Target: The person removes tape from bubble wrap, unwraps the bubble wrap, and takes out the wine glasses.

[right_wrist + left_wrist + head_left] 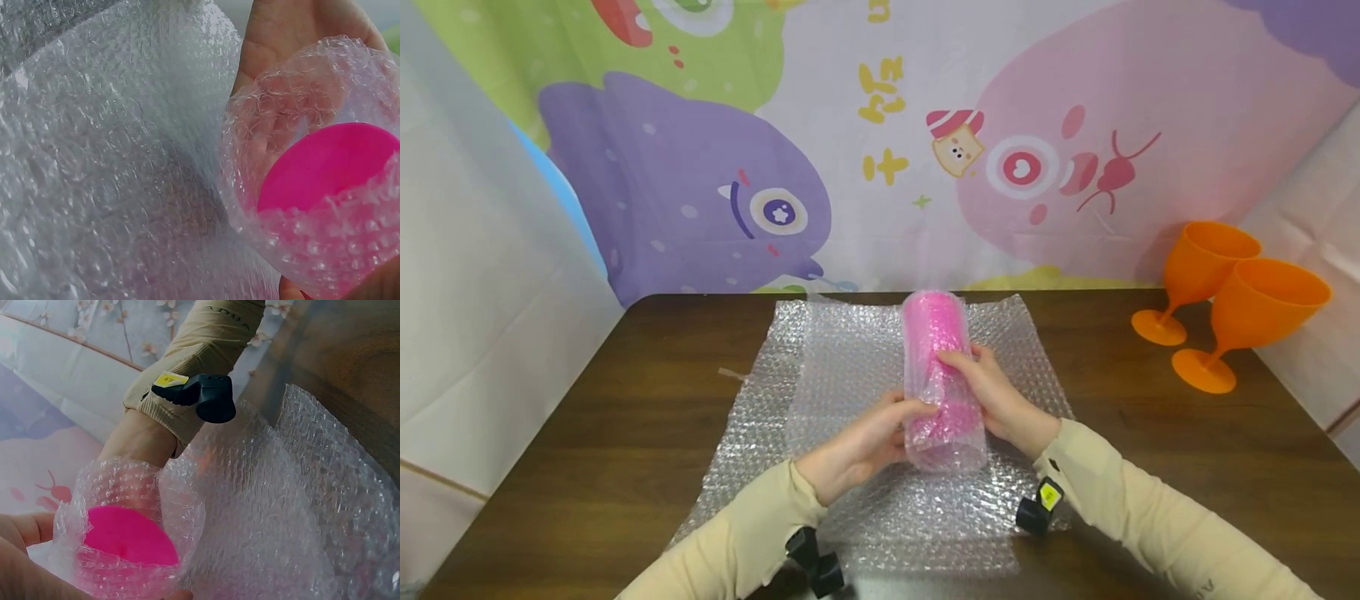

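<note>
A pink object rolled in bubble wrap (pixel 942 379) is held tilted above the sheets in the head view. My left hand (pixel 868 437) grips its lower left side, thumb on top. Higher up on the right side, my right hand (pixel 1000 396) grips the roll with the thumb across it. A flat pink disc (pixel 130 536) shows inside the open end of the wrap in the left wrist view, and the same disc (pixel 328 165) appears in the right wrist view. Sheets of bubble wrap (pixel 850 358) lie beneath both hands.
Two orange goblets (pixel 1198 258) (pixel 1262 304) stand at the right side of the brown table (pixel 602 433). A small clear strip (pixel 731 373) lies left of the sheets. Behind the table hangs a cartoon-printed cloth (pixel 880 225).
</note>
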A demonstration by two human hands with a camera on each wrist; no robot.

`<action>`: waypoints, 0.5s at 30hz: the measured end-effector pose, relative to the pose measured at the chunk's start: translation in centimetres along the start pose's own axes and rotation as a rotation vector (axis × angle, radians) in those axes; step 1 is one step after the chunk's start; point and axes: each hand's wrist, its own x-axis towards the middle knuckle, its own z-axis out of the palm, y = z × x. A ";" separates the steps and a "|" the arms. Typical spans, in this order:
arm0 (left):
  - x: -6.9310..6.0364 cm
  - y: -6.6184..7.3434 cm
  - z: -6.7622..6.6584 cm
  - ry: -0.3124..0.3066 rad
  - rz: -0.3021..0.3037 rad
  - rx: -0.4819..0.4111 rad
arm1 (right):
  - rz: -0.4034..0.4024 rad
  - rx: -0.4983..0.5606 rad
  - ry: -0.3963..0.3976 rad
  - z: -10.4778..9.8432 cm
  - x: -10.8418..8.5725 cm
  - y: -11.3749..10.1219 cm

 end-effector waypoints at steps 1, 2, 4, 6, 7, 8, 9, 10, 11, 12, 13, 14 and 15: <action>0.0 0.0 0.0 0.007 -0.001 0.009 | 0.003 -0.002 0.000 0.0 0.0 0.0; 0.0 0.0 0.0 0.006 0.001 0.016 | 0.008 -0.004 0.001 0.1 0.0 0.1; 0.0 0.0 -0.1 0.015 0.006 0.031 | 0.014 -0.007 -0.001 0.2 0.0 0.2; 0.0 0.0 -0.2 0.020 0.011 0.041 | 0.015 -0.007 -0.004 0.3 0.0 0.2; 0.0 0.0 -0.2 0.020 0.015 0.046 | 0.012 -0.007 -0.005 0.3 0.0 0.3; 0.1 0.0 -0.3 0.018 0.019 0.048 | 0.009 -0.007 -0.003 0.4 0.0 0.3; 0.1 -0.1 -0.3 0.019 0.020 0.050 | 0.003 -0.007 -0.006 0.4 0.0 0.4; 0.1 -0.1 -0.4 0.012 0.023 0.050 | -0.001 -0.003 -0.006 0.5 0.0 0.4; 0.2 -0.1 -0.4 0.009 0.021 0.049 | -0.003 0.001 -0.005 0.5 0.1 0.5; 0.2 -0.2 -0.5 0.008 0.019 0.050 | -0.003 0.002 -0.002 0.5 0.1 0.6; 0.3 -0.2 -0.5 0.009 0.017 0.052 | -0.001 0.003 0.000 0.6 0.2 0.7; 0.3 -0.3 -0.5 0.012 0.013 0.053 | 0.005 0.002 0.003 0.6 0.2 0.8; 0.4 -0.4 -0.5 0.015 0.009 0.055 | 0.009 0.000 0.004 0.6 0.2 0.9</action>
